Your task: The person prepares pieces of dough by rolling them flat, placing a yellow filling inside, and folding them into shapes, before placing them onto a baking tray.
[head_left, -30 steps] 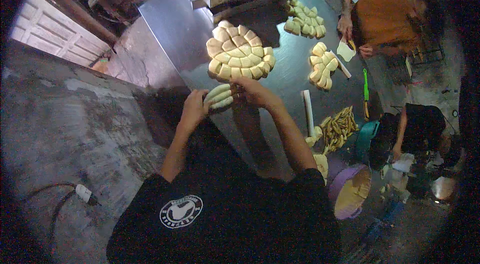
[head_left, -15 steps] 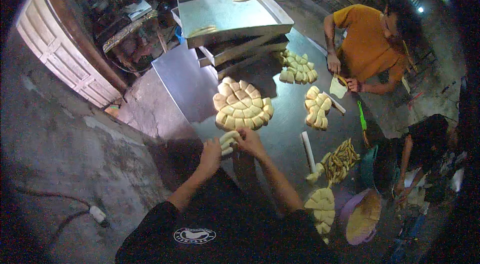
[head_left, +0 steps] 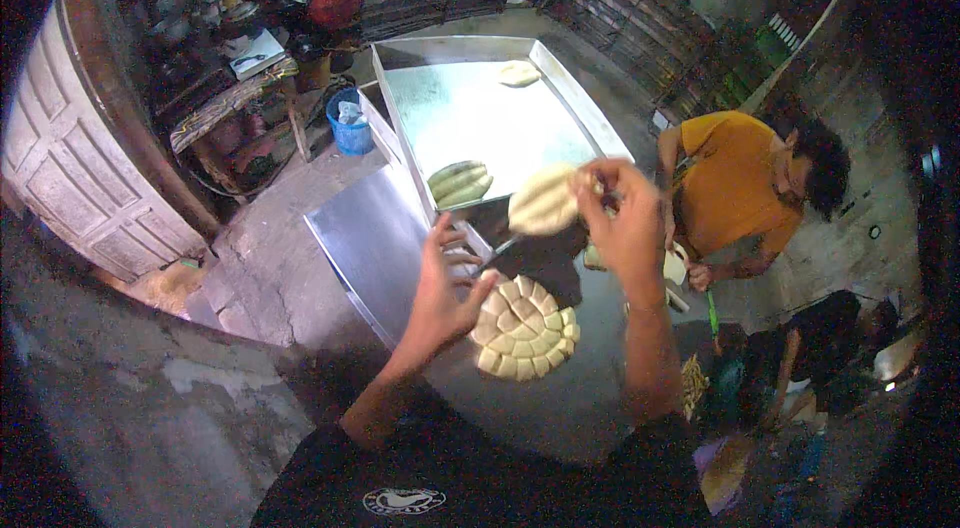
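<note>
Pinched by one end in my right hand (head_left: pixel 622 218) is a shaped piece of dough (head_left: pixel 543 200), flat and oval with long grooves. It hangs in the air just off the near edge of a large metal tray (head_left: pixel 585 118). My left hand (head_left: pixel 448 283) is raised to its left, fingers apart, holding nothing. Inside the tray lie two similar grooved pieces: one dough piece (head_left: pixel 461 184) at the near left corner, another dough piece (head_left: pixel 519 74) at the far right. Below my hands, a round cluster of cut dough portions (head_left: pixel 522 328) rests on the metal table (head_left: pixel 480 413).
Across the table a person in an orange shirt (head_left: pixel 735 178) works with a pale dough sheet (head_left: pixel 675 266). A second person (head_left: pixel 800 358) is at the right. A blue bucket (head_left: pixel 350 133) stands left of the tray. A green-handled tool (head_left: pixel 712 313) lies near the right edge.
Both hands have risen from the near table edge toward the tray. The dough piece, held in both hands before, is now in the right hand alone; the left has let go and opened.
</note>
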{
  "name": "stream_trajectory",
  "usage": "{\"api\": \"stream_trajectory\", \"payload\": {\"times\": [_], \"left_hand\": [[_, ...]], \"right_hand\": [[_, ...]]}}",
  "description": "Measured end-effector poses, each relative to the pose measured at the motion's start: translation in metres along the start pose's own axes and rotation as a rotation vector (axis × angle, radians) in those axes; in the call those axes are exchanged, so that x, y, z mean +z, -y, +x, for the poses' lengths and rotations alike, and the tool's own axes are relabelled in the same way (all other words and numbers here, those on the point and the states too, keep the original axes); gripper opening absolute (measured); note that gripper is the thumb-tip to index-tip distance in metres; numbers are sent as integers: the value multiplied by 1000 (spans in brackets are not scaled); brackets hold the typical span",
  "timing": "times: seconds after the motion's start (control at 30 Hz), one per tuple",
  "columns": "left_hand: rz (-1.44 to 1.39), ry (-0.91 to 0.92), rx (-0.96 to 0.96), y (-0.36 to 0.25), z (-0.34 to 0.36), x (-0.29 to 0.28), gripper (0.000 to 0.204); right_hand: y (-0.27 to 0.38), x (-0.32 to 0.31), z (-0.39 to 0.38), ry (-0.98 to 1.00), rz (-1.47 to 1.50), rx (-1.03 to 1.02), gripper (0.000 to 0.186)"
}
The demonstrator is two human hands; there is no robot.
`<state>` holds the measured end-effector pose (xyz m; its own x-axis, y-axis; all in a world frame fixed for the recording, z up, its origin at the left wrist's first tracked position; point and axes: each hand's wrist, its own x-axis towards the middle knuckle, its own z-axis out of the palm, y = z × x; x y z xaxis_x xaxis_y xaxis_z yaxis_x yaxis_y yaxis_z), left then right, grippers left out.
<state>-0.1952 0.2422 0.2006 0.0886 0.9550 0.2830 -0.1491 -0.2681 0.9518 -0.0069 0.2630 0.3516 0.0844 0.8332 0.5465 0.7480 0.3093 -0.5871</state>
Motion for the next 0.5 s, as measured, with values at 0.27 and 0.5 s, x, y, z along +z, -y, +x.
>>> {"api": "stream_trajectory", "payload": {"times": [0.27, 0.5], "left_hand": [[371, -208, -221, 35, 39, -126, 26], [566, -327, -340, 87, -14, -168, 21]], "right_hand": [[-13, 162, 155, -32, 46, -100, 15], [-90, 201, 160, 99, 139, 315, 16]]}}
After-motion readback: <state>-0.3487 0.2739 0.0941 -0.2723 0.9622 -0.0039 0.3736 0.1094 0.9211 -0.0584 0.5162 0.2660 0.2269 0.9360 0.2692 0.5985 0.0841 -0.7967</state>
